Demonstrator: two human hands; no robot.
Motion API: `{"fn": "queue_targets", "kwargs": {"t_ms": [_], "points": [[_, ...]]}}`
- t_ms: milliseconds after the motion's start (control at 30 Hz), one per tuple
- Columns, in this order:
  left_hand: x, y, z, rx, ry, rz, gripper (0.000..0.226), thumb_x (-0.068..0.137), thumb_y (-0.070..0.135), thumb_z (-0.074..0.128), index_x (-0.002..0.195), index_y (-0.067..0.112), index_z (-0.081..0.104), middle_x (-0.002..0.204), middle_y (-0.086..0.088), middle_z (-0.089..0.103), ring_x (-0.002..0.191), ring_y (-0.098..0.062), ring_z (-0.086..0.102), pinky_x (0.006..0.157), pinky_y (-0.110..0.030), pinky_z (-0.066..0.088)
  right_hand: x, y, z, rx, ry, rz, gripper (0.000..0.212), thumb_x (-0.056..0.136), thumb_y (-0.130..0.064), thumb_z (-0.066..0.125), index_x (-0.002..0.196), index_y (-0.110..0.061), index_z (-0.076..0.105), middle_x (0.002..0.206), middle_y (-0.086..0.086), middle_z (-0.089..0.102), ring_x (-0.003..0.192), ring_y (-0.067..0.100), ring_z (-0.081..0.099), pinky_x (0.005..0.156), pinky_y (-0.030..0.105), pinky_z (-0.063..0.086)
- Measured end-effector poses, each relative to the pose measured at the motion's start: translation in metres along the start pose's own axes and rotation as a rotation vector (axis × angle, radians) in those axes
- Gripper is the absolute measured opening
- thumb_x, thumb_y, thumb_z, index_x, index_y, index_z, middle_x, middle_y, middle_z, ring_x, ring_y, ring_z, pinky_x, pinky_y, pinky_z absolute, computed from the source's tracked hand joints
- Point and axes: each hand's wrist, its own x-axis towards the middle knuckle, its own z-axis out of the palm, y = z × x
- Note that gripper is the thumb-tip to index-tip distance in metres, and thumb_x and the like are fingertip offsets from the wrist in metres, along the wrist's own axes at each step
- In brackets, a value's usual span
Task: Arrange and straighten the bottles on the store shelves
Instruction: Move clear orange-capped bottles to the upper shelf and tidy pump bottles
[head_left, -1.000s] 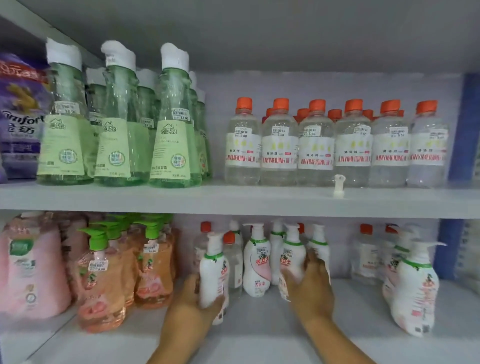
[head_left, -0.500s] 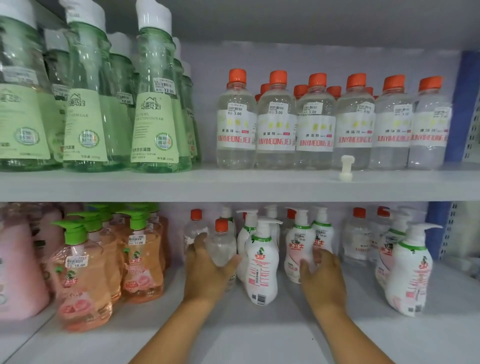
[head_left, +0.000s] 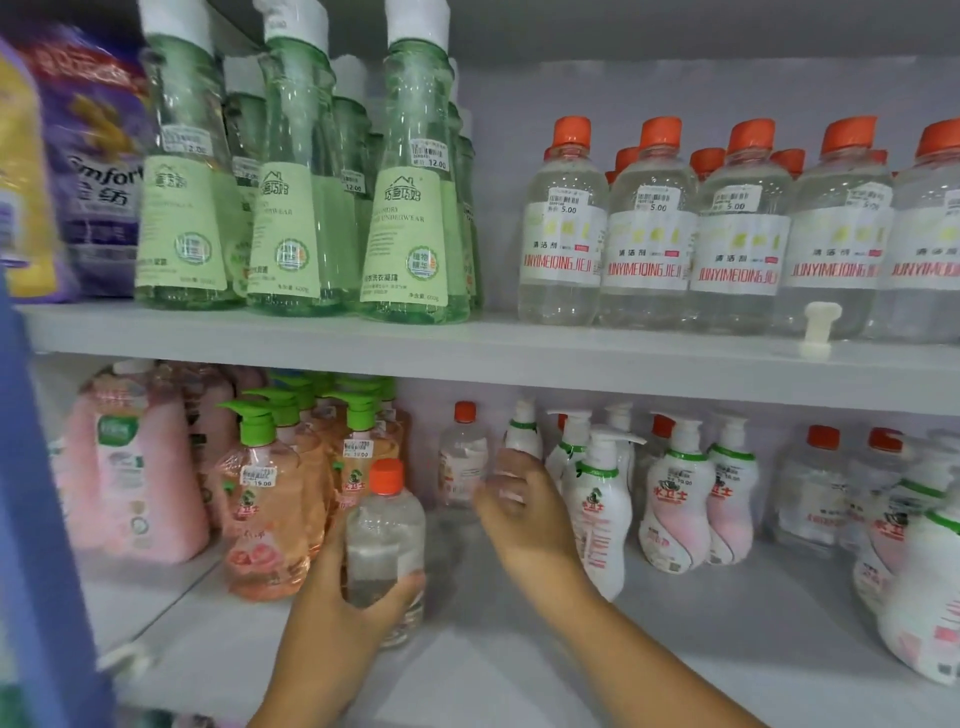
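My left hand (head_left: 332, 613) grips a clear orange-capped bottle (head_left: 385, 540), upright near the front of the lower shelf (head_left: 493, 670), beside the orange pump bottles (head_left: 265, 514). My right hand (head_left: 524, 512) reaches further back with fingers spread, between a second clear orange-capped bottle (head_left: 462, 462) at the rear and a white pump bottle (head_left: 597, 509); it holds nothing. More white pump bottles (head_left: 675, 499) stand to the right.
The upper shelf (head_left: 467, 358) carries tall green bottles (head_left: 405, 208) at left and a row of clear orange-capped bottles (head_left: 649, 228) at right. Pink jugs (head_left: 130, 467) stand at lower left. A purple bag (head_left: 98, 156) sits upper left. A blue upright (head_left: 36, 519) borders the left.
My left hand has drawn the clear bottle forward and left, toward the shelf front. My right hand left the white pump bottles and moved left toward the rear clear bottle. The view shifted left.
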Motion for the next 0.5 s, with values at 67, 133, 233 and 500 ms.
{"fn": "queue_targets", "kwargs": {"t_ms": [67,133,233,500], "points": [[-0.003,-0.002,-0.009,-0.022,0.034,0.013,0.085,0.068,0.031,0.095,0.132,0.062,0.049,0.118,0.040,0.065,0.105,0.017,0.063,0.078,-0.006,0.048,0.033,0.004,0.024,-0.114,0.025,0.027,0.036,0.087,-0.033,0.076,0.115,-0.035,0.053,0.099,-0.023,0.061,0.088,-0.016,0.060,0.073,0.002,0.044],[-0.004,-0.004,-0.011,-0.026,0.054,0.019,0.083,0.069,0.025,0.095,0.131,0.059,0.051,0.116,0.040,0.066,0.104,0.013,0.065,0.076,-0.003,0.048,0.059,0.009,0.045,-0.233,0.068,0.066,0.033,0.086,-0.036,0.076,0.102,-0.035,0.047,0.085,-0.024,0.053,0.076,-0.012,0.058,0.063,0.004,0.040],[-0.002,-0.007,-0.010,-0.054,0.057,0.025,0.089,0.068,0.026,0.095,0.140,0.052,0.051,0.118,0.042,0.062,0.109,0.012,0.062,0.081,-0.006,0.047,0.086,0.023,0.075,-0.294,0.109,0.125,0.033,0.082,-0.030,0.080,0.078,-0.027,0.047,0.077,-0.013,0.058,0.086,0.021,0.072,0.072,0.026,0.053],[0.005,-0.001,-0.017,-0.201,-0.043,-0.025,0.078,0.078,0.000,0.086,0.128,0.052,0.056,0.093,0.021,0.077,0.070,0.003,0.073,0.054,-0.011,0.053,0.062,0.028,0.075,-0.434,0.081,0.149,0.029,0.083,-0.034,0.072,0.106,-0.016,0.069,0.096,-0.001,0.075,0.087,0.015,0.074,0.079,0.037,0.061]]}}
